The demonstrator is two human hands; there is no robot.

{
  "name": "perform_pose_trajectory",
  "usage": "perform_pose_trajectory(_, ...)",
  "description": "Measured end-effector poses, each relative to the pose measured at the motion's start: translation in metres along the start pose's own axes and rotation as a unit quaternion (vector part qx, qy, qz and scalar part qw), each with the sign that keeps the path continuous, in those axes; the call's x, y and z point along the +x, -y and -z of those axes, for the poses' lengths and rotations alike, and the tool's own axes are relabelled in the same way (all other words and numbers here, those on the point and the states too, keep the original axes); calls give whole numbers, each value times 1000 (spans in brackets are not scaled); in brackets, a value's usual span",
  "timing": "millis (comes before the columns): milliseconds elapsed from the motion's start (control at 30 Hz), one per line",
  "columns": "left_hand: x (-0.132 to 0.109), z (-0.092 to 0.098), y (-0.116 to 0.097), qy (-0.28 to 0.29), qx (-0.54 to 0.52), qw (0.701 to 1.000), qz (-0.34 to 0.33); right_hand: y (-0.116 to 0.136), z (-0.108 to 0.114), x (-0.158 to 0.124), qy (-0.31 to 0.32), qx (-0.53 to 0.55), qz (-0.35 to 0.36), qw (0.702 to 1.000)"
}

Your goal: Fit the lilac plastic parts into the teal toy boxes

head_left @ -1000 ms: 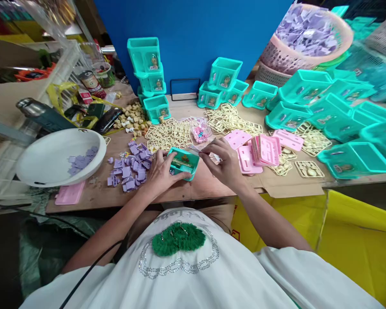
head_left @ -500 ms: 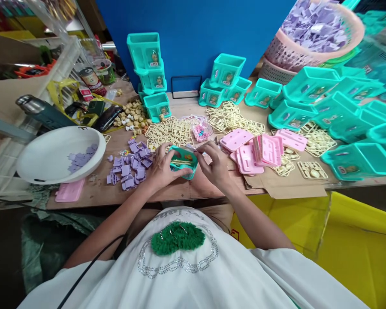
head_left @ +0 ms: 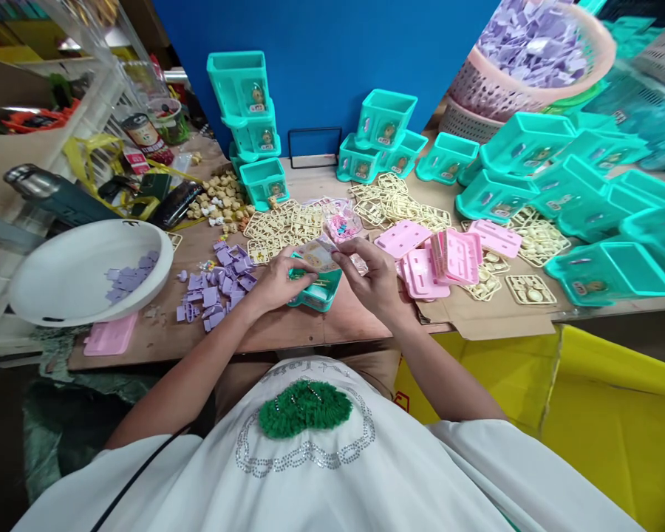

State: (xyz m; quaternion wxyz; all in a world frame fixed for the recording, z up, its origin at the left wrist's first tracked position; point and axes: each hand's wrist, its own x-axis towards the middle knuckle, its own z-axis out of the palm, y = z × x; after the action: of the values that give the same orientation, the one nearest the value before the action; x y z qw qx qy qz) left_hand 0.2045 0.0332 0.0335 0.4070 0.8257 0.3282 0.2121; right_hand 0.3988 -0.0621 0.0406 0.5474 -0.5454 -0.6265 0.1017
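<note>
Between my hands, close to the table's front edge, sits a small turquoise plastic box (head_left: 320, 295) with pale pieces inside. Just above it my right hand (head_left: 370, 277) pinches the right edge of a small clear plastic bag (head_left: 320, 253); its contents are too small to name. My left hand (head_left: 281, 279) is at the box's left side, thumb and fingers closing near the bag's lower left corner. Whether those left fingers grip the bag or only touch it is hard to see. Lilac plastic parts (head_left: 216, 284) lie left of my left hand, and pink plastic panels (head_left: 426, 270) lie right of my right hand.
Cream part frames (head_left: 288, 225) spread behind the box. Turquoise boxes stand in a stack (head_left: 249, 111) at the back left and in a group (head_left: 576, 192) at right. A white bowl (head_left: 60, 277) sits at far left, a pink basket (head_left: 532, 92) of lilac parts at back right.
The clear bag now shows spread above the box, held up by my right hand. My left hand has let go of its wrap around the box and moved to the bag's side.
</note>
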Motion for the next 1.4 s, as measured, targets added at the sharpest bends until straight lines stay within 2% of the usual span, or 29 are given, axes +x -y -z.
perform_pose_trajectory(133, -10, 11, 2, -15, -50, 999, -10, 2, -1, 3, 39, -66, 52, 996)
perform_pose_trajectory(233, -22, 16, 5, -10, -120, 993, 14, 4, -1, 5, 67, -103, 79, 989)
perform_pose_trajectory(333, -31, 15, 8, -2, -159, 987, 35, 6, 1, 7, 125, -148, 94, 977)
perform_pose_trajectory(433, -34, 11, 8, -18, -142, 989, 26, 6, -1, 7, 171, -198, 93, 961)
perform_pose_trajectory(667, -36, 11, 2, -22, -39, 999, -14, 7, -8, 0, 190, -196, 110, 956)
perform_pose_trajectory(767, -37, 11, 0, -39, 8, 999, -29, 3, 8, 5, 167, -166, 96, 967)
perform_pose_trajectory(833, -38, 10, 1, -47, 13, 998, -32, -9, 34, 15, 119, -180, 76, 973)
perform_pose_trajectory(900, -38, 8, 3, -58, 18, 998, -31, -26, 68, 28, 99, -246, 54, 963)
perform_pose_trajectory(933, -37, 7, 4, -67, 23, 997, -29, -37, 86, 36, 117, -288, 41, 950)
perform_pose_trajectory(1000, -36, 6, 5, -87, 33, 995, -28, -57, 117, 51, 198, -352, 0, 915)
perform_pose_trajectory(1100, -34, 6, 6, -93, 40, 994, -32, -82, 141, 71, 360, -378, -48, 852)
perform_pose_trajectory(1167, -34, 8, 6, -76, 41, 996, -26, -93, 142, 82, 452, -349, -46, 820)
perform_pose_trajectory(1233, -36, 10, 5, -46, 37, 998, -11, -101, 138, 91, 501, -328, -37, 800)
perform_pose_trajectory(1333, -40, 12, 5, -4, 15, 1000, 2, -112, 129, 101, 524, -338, -36, 781)
perform_pose_trajectory(1400, -43, 11, 8, 1, -6, 1000, 6, -120, 128, 107, 529, -330, -41, 781)
